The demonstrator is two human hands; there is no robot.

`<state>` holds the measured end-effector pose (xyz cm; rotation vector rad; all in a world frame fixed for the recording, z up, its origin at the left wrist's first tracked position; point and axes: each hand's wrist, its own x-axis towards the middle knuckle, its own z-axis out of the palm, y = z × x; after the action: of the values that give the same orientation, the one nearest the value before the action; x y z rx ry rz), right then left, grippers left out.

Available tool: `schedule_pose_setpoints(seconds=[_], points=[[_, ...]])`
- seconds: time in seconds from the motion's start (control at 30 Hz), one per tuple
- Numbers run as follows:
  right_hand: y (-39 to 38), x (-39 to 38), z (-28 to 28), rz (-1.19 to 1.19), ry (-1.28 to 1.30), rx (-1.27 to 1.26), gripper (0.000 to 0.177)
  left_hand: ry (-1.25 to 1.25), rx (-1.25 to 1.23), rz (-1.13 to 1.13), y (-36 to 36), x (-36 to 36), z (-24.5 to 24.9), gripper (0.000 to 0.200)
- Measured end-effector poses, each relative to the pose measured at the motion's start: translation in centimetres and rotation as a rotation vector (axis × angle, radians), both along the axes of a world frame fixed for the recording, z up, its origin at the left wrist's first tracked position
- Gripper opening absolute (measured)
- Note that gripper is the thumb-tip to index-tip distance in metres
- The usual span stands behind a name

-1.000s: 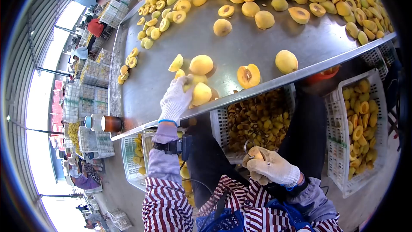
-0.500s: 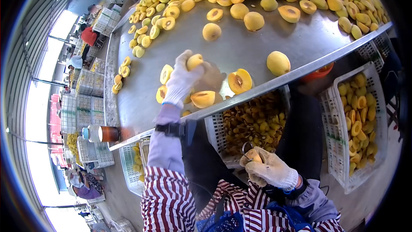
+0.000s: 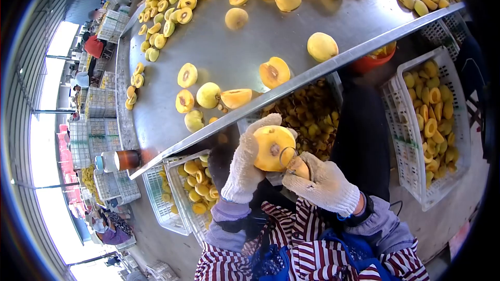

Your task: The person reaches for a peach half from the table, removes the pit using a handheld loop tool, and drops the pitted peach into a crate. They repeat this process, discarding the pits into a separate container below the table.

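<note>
My gloved left hand (image 3: 244,164) is wrapped round a yellow peach half (image 3: 272,151), its cut face and brown centre turned up. My right hand (image 3: 329,184), also gloved, is closed on a pitting tool (image 3: 299,166) with a thin metal loop and a light-brown handle. The loop lies against the lower right side of the cut face. Both hands are together above my lap, in front of the metal table (image 3: 219,36). Near its front edge lie a cut peach half (image 3: 274,72), a peach wedge (image 3: 236,98) and a rounded peach piece (image 3: 208,95).
A crate of peach scraps (image 3: 307,119) stands under the table edge. White crates of peach halves stand at right (image 3: 388,104) and left (image 3: 195,224). A red bucket (image 3: 372,62) sits under the table. A bottle with brown liquid (image 3: 126,160) is at the left corner. Other people are farther left.
My left hand has come back from the table to my lap with a peach half. My right hand has risen slightly, bringing the tool's loop against the fruit. The view has shifted.
</note>
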<state>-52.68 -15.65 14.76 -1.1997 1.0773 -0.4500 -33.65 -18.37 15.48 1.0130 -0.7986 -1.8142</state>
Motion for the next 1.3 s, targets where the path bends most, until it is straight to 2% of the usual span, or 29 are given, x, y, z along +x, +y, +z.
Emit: schedule_pose_setpoints(seconds=[0.3,0.4,0.43,0.53,0.63,0.67,0.7,0.73,0.77,0.83,1.0,1.07,1.17,1.3], points=[[0.3,-0.5,0.0,0.048,0.059,-0.119,0.052,-0.468,-0.297,0.047,2.0,-1.8,0.2,0.076],[0.4,-0.4,-0.5,0.068,0.011,-0.071,0.051,-0.609,-0.282,-0.056,1.0,-1.4,1.4,0.066],[0.4,-0.4,-0.6,0.074,-0.005,-0.048,0.051,-0.589,-0.221,-0.075,0.6,-1.6,2.0,0.058],[0.4,-0.4,-1.1,0.023,-0.111,-0.004,0.053,-0.492,-0.205,-0.007,0.7,-2.5,1.8,0.056],[1.0,0.1,-1.2,-0.154,-0.111,-0.028,0.049,0.019,-0.015,0.066,0.9,-3.4,0.9,0.068],[0.8,-0.1,-0.9,-0.201,-0.181,0.055,0.047,0.208,0.056,0.101,1.0,-3.6,0.6,0.072],[0.5,-0.6,-0.2,-0.249,-0.252,0.14,0.045,0.26,0.105,0.087,0.8,-3.5,0.2,0.08],[0.2,-0.9,0.1,-0.297,-0.322,0.225,0.043,0.169,0.116,0.074,1.1,-3.2,-0.1,0.079],[0.0,-1.1,-0.4,-0.328,-0.223,0.22,0.037,0.08,0.126,0.062,1.6,-2.7,-0.3,0.078],[-0.6,-1.7,0.4,-0.311,-0.203,0.271,0.036,-0.037,0.163,0.051,2.0,-1.7,-0.9,0.074],[0.3,-0.9,-0.4,-0.181,-0.174,0.215,0.042,0.163,0.114,0.253,2.4,-2.4,-1.1,0.065],[0.1,-0.6,-0.2,-0.056,-0.093,0.165,0.05,0.217,0.11,0.342,2.3,-3.2,-0.6,0.065],[-0.1,-0.4,-0.1,-0.002,-0.04,0.123,0.055,0.231,0.054,0.346,2.2,-3.7,-0.6,0.061],[0.1,-0.1,-1.2,0.007,0.009,0.008,0.052,0.19,-0.032,0.352,2.2,-4.2,-0.7,0.055]])
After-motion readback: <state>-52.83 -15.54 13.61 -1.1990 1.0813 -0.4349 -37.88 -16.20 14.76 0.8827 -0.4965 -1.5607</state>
